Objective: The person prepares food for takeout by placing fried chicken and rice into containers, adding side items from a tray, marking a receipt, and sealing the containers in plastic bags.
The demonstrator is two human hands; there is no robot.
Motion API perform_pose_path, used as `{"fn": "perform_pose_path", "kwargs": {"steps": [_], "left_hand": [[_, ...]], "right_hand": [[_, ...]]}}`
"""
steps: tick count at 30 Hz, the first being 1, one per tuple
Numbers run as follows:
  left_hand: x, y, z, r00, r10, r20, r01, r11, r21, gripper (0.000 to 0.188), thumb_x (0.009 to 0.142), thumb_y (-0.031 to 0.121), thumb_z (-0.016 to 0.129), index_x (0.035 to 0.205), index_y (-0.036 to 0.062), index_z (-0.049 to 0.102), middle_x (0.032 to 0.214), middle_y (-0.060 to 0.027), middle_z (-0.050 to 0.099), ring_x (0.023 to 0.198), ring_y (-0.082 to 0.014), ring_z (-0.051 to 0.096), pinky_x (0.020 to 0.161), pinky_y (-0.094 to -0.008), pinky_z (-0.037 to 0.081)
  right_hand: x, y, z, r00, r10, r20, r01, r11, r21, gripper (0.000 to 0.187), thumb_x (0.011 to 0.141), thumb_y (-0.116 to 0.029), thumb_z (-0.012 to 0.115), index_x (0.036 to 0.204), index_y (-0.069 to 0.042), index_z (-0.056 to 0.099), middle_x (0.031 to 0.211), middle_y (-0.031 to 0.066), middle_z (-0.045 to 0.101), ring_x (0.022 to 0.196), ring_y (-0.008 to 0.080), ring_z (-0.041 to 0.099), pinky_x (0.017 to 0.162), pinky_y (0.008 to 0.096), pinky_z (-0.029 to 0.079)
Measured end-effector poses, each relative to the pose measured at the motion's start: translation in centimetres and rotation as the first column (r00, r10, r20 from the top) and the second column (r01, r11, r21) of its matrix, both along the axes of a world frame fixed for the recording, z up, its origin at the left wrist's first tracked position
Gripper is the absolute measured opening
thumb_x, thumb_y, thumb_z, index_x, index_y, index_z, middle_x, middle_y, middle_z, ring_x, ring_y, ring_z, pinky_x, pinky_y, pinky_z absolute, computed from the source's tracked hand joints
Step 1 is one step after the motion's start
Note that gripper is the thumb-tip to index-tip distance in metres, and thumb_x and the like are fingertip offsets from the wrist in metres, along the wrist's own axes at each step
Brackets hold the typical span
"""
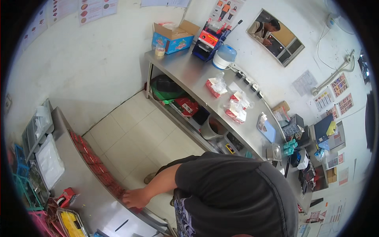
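Along the inner edge of the steel table [106,209] at the lower left, a long row of red packs [92,162] is set out in a curve beside the tiled floor [134,134]. At the near end of this row the right grip [135,198] is placed, its bare fingers bent downward; a bit of red is seen just below it, but whether a pack is held or merely touched cannot be told. The forearm [164,182] is stretched leftward from a dark short sleeve [225,177]. The left grip is not shown.

On the same table, a white wrapped tray [49,162] is laid near the outer side, and a red tape dispenser [67,197] is placed nearer the right grip. Close to the lower edge, yellow contents are held in a clear-sided container [71,224].

Against the far wall, a second steel table [183,71] is lined with a blue open carton [173,44], a red-and-blue machine [209,39], a white appliance with a blue lid [225,57] and red boxes [236,114] topped with clear plastic. Beneath it, a grey bin [209,130] is stored. Through an opening in the wall, a person [258,33] is seen with head lowered.
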State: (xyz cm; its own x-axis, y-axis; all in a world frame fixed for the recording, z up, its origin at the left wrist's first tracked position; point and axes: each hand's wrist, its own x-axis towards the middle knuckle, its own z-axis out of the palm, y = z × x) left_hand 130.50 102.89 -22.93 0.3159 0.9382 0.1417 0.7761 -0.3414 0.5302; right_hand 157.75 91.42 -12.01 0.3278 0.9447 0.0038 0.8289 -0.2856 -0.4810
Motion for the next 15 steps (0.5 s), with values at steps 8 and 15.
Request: {"fn": "perform_pose_path", "kwargs": {"steps": [8, 15], "left_hand": [[-1.2, 0.0, -0.8, 0.997, -0.082, 0.002, 0.082, 0.997, 0.004, 0.029, 0.101, 0.027, 0.059, 0.105, -0.0010, 0.067, 0.103, -0.0172, 0.068, 0.095, -0.0337, 0.066, 0.086, -0.0420, 0.053], [-3.5, 0.5, -1.3, 0.992, -0.124, -0.019, 0.124, 0.992, 0.006, 0.025, 0.098, 0.024, 0.059, 0.101, -0.0002, 0.064, 0.099, -0.0152, 0.065, 0.093, -0.0319, 0.063, 0.083, -0.0414, 0.050]], "right_hand": [[-3.6, 9.6, -1.8, 0.999, -0.003, 0.041, 0.006, 0.998, -0.066, 0.056, 0.097, -0.038, 0.065, 0.151, -0.026, 0.057, 0.173, 0.0239, 0.023, 0.162, 0.0443, 0.014, 0.132, 0.0601, 0.012], [-6.3, 11.1, -5.5, 0.963, -0.154, 0.220, 0.152, 0.988, 0.025, 0.053, 0.099, -0.040, 0.064, 0.147, -0.018, 0.059, 0.169, 0.0216, 0.032, 0.159, 0.0443, 0.022, 0.129, 0.0626, 0.016]]}}
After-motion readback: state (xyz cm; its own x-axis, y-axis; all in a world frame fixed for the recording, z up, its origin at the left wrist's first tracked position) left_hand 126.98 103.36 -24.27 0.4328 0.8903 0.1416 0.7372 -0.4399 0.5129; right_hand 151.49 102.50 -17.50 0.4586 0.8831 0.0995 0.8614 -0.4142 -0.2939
